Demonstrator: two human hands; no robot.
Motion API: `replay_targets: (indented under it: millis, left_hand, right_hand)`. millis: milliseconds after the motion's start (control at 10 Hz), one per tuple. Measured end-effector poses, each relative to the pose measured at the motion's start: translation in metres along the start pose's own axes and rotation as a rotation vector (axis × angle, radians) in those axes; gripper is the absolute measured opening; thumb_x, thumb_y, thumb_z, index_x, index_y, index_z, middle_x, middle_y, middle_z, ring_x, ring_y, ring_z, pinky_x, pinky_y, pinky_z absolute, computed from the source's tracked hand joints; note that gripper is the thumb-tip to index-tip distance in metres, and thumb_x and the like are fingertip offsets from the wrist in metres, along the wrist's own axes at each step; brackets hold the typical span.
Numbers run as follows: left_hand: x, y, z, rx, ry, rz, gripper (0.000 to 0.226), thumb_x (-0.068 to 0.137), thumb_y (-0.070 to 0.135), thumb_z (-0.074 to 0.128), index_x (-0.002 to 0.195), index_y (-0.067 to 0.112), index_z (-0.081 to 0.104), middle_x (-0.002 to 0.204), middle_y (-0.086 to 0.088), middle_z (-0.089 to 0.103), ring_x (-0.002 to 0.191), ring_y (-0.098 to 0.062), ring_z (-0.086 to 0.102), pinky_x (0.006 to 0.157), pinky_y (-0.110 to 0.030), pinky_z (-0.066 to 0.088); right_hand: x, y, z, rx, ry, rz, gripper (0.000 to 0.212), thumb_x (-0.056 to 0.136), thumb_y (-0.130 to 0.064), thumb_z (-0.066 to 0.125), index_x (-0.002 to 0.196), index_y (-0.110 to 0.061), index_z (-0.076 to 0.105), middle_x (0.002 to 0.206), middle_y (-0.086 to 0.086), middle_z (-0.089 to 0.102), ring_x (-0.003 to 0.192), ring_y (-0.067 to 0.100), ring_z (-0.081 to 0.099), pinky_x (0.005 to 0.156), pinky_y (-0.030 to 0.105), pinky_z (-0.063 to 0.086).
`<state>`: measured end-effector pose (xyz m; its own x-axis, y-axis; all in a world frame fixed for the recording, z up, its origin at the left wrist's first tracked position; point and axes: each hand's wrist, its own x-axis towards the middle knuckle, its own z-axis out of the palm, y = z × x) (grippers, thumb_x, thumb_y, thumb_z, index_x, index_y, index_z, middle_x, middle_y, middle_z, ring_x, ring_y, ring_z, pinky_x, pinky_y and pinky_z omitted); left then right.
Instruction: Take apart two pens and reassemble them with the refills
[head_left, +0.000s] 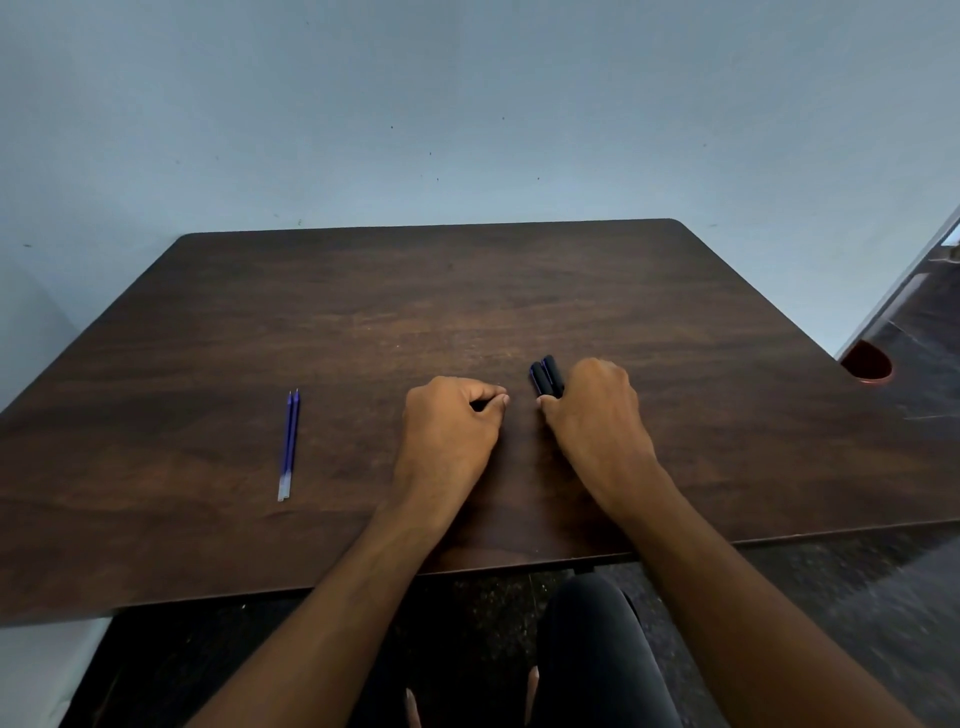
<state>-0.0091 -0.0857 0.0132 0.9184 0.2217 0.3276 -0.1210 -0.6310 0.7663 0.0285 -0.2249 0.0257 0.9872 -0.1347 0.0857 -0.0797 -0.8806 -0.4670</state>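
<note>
1 head view, looking forward and down, table (363, 291) close

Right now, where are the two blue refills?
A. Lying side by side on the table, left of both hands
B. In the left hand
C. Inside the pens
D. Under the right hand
A: the two blue refills lie side by side on the table, well left of the left hand, untouched.

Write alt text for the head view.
A person's right hand holds two dark pens on a dark wooden table; the left hand rests curled beside it. Two blue refills lie together further left.
</note>
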Motion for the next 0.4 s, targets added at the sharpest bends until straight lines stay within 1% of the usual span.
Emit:
replay_targets:
  millis: [100, 200, 300, 400]
  left_hand:
    - [0.0016, -0.0008, -0.0001, 0.023, 0.003, -0.011, 0.013, 0.087, 0.023, 0.073, 0.098, 0.019, 0.079, 0.095, 0.009, 0.077, 0.074, 0.012, 0.059, 0.067, 0.009, 0.035]
    - [0.0029, -0.003, -0.0003, 0.041, -0.001, -0.015, 0.014, 0.088, 0.023, 0.073, 0.099, 0.019, 0.079, 0.097, 0.01, 0.077, 0.076, 0.012, 0.059, 0.067, 0.011, 0.033]
    - [0.0032, -0.004, -0.0007, 0.037, -0.007, -0.016, 0.013, 0.088, 0.024, 0.072, 0.099, 0.02, 0.079, 0.096, 0.01, 0.077, 0.069, 0.017, 0.054, 0.066, 0.01, 0.034]
    - [0.0058, -0.0012, -0.0044, 0.024, 0.015, -0.006, 0.013, 0.088, 0.023, 0.071, 0.098, 0.021, 0.079, 0.096, 0.01, 0.077, 0.073, 0.014, 0.055, 0.069, 0.01, 0.034]
  right_hand:
    - [-0.0001, 0.0007, -0.0004, 0.0, 0.002, 0.004, 0.029, 0.089, -0.036, 0.075, 0.087, -0.01, 0.062, 0.104, 0.013, 0.063, 0.078, 0.02, 0.053, 0.061, 0.032, 0.04]
    - [-0.0011, 0.0027, -0.0016, 0.001, 0.045, -0.047, 0.035, 0.089, -0.04, 0.073, 0.079, -0.01, 0.059, 0.106, 0.015, 0.063, 0.085, 0.024, 0.059, 0.064, 0.032, 0.042]
    - [-0.0044, 0.003, -0.0017, 0.014, 0.119, -0.138, 0.035, 0.092, -0.041, 0.069, 0.095, -0.006, 0.067, 0.115, 0.013, 0.058, 0.1, 0.025, 0.059, 0.077, 0.035, 0.053]
    - [-0.003, 0.004, -0.0015, 0.036, 0.172, -0.228, 0.031, 0.096, -0.037, 0.064, 0.108, -0.009, 0.067, 0.114, 0.009, 0.056, 0.107, 0.023, 0.054, 0.086, 0.036, 0.053]
